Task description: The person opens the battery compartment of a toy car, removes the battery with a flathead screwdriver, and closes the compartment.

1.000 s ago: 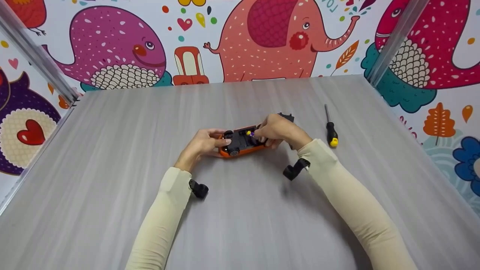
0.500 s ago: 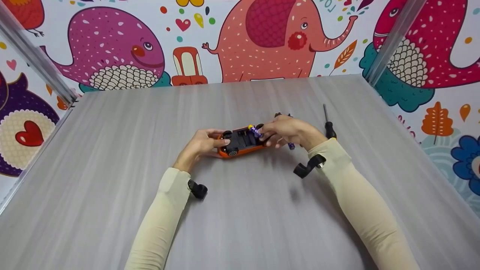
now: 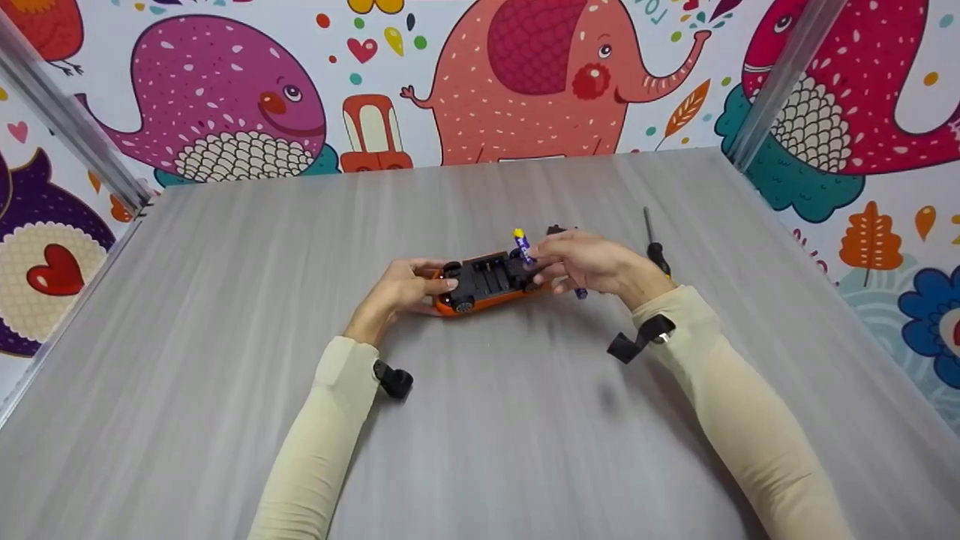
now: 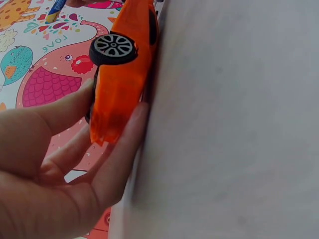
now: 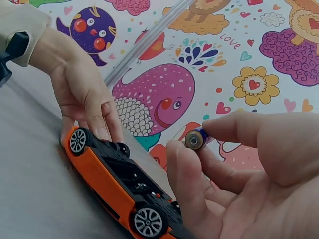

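Observation:
An orange toy car (image 3: 491, 301) lies wheels-up on the table, its dark underside showing an uncovered battery compartment (image 3: 493, 277). My left hand (image 3: 400, 294) grips one end of it, thumb on the underside and fingers beneath; the left wrist view shows that end (image 4: 118, 102) between thumb and fingers. Above the other end, my right hand (image 3: 589, 262) pinches a purple-and-yellow battery (image 3: 523, 246) between thumb and finger, its yellow end pointing up and away. In the right wrist view, the battery's (image 5: 195, 139) flat metal end faces the camera, apart from the car.
A second purple battery (image 3: 581, 293) lies on the table just below my right hand. Behind that hand, a small dark piece (image 3: 556, 229) is partly hidden. A screwdriver (image 3: 651, 236) lies to the right, its handle partly covered by my right wrist. Patterned walls border the table.
My right hand has drawn back to the right from over the compartment, lifting the battery away and tilting it more upright. The left hand keeps its grip on the car.

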`<state>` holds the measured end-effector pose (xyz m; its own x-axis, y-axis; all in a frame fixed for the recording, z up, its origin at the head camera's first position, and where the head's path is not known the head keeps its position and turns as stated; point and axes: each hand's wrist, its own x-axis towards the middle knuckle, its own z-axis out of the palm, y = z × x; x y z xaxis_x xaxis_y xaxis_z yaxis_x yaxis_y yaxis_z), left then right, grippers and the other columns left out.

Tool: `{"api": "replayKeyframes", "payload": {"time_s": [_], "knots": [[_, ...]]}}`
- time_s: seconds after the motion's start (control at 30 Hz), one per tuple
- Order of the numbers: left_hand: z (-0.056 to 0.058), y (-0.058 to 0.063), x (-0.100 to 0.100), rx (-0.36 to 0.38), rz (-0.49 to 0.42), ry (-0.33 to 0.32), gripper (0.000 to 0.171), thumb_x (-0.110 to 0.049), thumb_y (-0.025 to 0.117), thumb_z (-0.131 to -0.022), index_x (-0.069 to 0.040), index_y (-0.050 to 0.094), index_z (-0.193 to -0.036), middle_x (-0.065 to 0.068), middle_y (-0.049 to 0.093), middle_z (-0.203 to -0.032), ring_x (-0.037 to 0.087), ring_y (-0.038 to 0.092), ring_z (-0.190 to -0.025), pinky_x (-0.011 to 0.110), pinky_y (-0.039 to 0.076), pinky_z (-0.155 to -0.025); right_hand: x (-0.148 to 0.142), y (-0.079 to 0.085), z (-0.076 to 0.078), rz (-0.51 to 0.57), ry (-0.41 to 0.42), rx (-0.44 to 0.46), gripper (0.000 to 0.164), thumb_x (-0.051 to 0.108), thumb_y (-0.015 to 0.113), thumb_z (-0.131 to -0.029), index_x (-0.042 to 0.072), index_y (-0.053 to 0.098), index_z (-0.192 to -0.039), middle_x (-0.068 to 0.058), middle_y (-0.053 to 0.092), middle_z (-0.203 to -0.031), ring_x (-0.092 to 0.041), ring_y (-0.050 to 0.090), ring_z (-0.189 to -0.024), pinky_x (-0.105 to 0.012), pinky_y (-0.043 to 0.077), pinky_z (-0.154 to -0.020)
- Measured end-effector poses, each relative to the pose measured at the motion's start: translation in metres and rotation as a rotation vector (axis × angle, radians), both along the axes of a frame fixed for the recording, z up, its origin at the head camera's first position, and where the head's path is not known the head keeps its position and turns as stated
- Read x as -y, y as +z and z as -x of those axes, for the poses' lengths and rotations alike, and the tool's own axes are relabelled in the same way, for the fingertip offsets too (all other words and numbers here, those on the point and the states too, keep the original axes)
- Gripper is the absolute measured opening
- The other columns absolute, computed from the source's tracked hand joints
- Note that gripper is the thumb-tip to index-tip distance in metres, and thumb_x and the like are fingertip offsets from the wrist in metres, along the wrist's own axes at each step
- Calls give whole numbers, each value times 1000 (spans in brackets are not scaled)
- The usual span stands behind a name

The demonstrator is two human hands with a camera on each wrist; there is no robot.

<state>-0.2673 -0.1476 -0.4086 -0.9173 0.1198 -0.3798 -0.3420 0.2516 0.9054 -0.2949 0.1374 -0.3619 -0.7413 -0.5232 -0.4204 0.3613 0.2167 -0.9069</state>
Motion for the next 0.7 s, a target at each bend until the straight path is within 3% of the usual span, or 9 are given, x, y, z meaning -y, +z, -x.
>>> {"api": "replayKeyframes", "payload": {"time_s": [0.13, 0.33, 0.57, 0.7], "knots": [[0, 0, 0, -3, 3, -2, 52, -7, 71, -92, -5, 55, -142, 20, 55, -141, 23, 64, -105, 34, 65, -77, -12, 1, 0, 4, -14, -28, 23, 25, 59, -102, 8, 55, -117, 2, 62, -97, -10, 65, -82, -22, 53, -59], [0, 0, 0, -3, -8, -2, 52, -6, 71, -92, -5, 56, -141, 20, 56, -139, 22, 67, -100, 33, 65, -75, -38, 5, 3, -2, -86, -67, 49, 28, 64, -99, 1, 49, -138, 2, 66, -98, -9, 64, -83, -21, 53, -64], [1, 1, 0, -5, -18, -6, 51, -5, 71, -92, -4, 56, -141, 21, 57, -139, 21, 67, -95, 34, 65, -75, -69, 7, 2, -32, -103, -85, 22, 26, 65, -98, 10, 65, -114, 3, 70, -93, -10, 66, -86, -22, 58, -72], [2, 0, 1, -1, -14, -5, 52, -6, 71, -92, -4, 55, -141, 21, 55, -140, 22, 66, -99, 35, 65, -77, -84, 5, 0, -63, -85, -120, 22, 21, 62, -101, 4, 62, -115, 2, 71, -92, -9, 67, -86, -21, 60, -78]]}}
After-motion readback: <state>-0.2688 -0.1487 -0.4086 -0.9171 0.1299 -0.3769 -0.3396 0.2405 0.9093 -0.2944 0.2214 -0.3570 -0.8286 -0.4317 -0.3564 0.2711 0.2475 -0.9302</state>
